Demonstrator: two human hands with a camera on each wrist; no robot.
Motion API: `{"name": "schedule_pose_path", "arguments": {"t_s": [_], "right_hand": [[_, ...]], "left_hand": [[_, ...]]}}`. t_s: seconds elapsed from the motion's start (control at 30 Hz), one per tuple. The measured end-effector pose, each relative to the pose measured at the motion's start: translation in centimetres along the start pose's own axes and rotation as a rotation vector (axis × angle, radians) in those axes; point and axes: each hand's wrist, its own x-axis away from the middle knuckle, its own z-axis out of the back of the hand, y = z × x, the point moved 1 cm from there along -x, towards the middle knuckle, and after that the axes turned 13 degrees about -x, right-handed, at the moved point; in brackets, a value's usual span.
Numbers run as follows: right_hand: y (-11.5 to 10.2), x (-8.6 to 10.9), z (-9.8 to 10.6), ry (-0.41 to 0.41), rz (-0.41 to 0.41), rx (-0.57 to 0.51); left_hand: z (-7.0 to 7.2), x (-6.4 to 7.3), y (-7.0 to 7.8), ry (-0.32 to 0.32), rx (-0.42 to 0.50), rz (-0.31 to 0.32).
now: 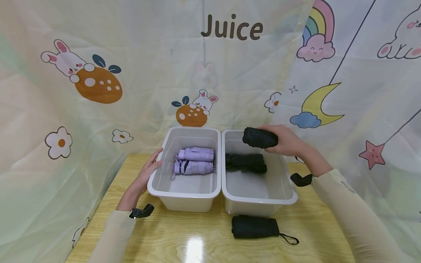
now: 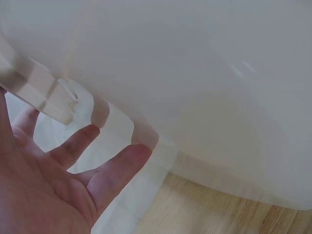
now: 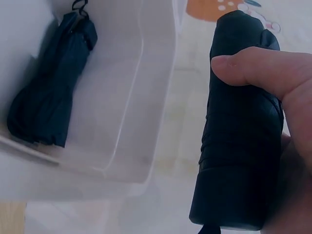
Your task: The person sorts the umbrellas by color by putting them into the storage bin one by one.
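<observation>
My right hand [image 1: 285,140] grips a folded black umbrella [image 1: 260,137] above the far part of the right bin [image 1: 260,200]; in the right wrist view the thumb lies across the umbrella [image 3: 239,126]. Inside that bin another black umbrella [image 1: 246,163] lies crosswise. On the left, my left hand [image 1: 146,175] touches the outer side of the left bin [image 1: 184,194], fingertips against its pale wall [image 2: 195,97] in the left wrist view. Two folded purple umbrellas [image 1: 196,154] lie side by side in the left bin.
A third black umbrella [image 1: 254,227] with a wrist strap lies on the wooden table [image 1: 158,233], in front of the right bin. The two bins stand side by side. A printed curtain [image 1: 148,91] hangs close behind them and along both sides.
</observation>
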Motion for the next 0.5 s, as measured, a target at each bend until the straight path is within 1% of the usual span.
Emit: {"name": "schedule_pose_path", "arguments": {"t_s": [0.2, 0.4, 0.5], "right_hand": [[-0.8, -0.8, -1.2, -0.044, 0.048, -0.022], [-1.0, -1.6, -2.4, -0.082, 0.031, 0.007], [-1.3, -2.0, -2.9, -0.104, 0.044, -0.002]], "left_hand": [[0.1, 0.0, 0.0, 0.004, 0.010, -0.007], [0.0, 0.0, 0.0, -0.004, 0.017, -0.012], [0.0, -0.1, -0.1, -0.007, 0.012, -0.020]]}}
